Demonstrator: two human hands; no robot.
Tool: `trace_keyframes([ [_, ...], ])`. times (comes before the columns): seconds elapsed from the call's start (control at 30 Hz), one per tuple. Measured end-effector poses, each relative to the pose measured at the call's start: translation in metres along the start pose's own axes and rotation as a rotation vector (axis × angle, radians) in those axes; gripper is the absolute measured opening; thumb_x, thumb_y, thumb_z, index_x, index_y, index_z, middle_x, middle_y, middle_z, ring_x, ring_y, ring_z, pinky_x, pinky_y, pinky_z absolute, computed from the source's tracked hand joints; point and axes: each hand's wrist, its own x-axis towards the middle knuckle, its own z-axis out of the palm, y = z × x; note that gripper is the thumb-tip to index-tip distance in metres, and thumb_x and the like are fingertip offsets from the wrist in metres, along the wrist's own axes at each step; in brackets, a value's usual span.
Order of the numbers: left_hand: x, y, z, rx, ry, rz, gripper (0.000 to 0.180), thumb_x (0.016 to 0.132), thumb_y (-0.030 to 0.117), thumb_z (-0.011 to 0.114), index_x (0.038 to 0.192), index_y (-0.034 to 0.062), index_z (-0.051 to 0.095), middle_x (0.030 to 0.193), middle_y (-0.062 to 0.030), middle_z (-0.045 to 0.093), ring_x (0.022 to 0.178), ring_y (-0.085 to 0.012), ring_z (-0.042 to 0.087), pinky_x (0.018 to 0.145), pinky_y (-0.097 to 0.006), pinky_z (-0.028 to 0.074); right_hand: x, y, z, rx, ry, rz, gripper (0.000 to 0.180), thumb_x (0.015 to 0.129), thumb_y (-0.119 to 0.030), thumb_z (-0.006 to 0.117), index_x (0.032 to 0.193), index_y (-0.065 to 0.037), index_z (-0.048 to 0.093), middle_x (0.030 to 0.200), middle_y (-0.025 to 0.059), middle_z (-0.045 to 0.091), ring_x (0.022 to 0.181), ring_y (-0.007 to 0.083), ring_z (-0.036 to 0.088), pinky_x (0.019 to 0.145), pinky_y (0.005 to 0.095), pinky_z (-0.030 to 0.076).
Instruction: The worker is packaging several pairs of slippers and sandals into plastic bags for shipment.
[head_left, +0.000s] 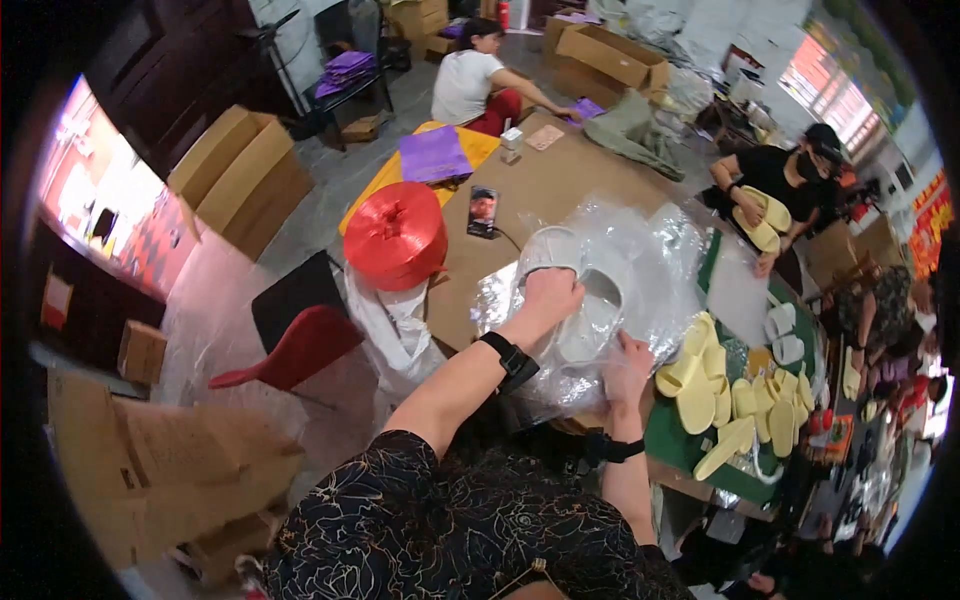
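Dark brown woodwork fills the upper left, beside a glaring opening at the left edge. Grey floor shows at upper centre, near a black chair; a red-and-black chair stands left of centre. Bright light fills a window at upper right, beside a pale wall.

A footwear-packing workshop, this: yellow slides lie heaped on a green worktable, clear plastic bags sprawl over the brown table alongside, a fat roll of red plastic twine sits near them, open cardboard cartons stand on the floor, and there's a black-capped co-worker handling more slides!
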Motion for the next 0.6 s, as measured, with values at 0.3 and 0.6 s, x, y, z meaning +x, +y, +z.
trace_keyframes([
  [0.3, -0.094, -0.231, -0.069, -0.687, 0.22, -0.55, 0.04, 0.086, 0.04, 0.062, 0.085, 0.0009, 0.067, 0.071, -0.0037, 0.065, 0.066, -0.0199, 0.062, 0.058, -0.04, 0.048, 0.003, -0.025, -0.014, 0.018, 0.066, -0.021, 0.035, 0.084, -0.015, 0.066, 0.116, -0.002, 0.063, 0.098, 0.0168, 0.056, 0.093, 0.0348, 0.051, 0.084, 0.0441, 0.04],
  [0.6, -0.253, -0.335, -0.021, -1.0, 0.603, -0.741, 0.05, 0.094, 0.037, 0.05, 0.133, 0.0063, 0.047, 0.121, -0.0208, 0.059, 0.11, -0.0357, 0.057, 0.092, -0.044, 0.046, 0.0, -0.025, -0.013, -0.042, 0.057, -0.026, 0.035, 0.084, -0.015, 0.065, 0.116, -0.003, 0.061, 0.101, 0.0158, 0.056, 0.094, 0.0331, 0.052, 0.085, 0.0432, 0.04],
])
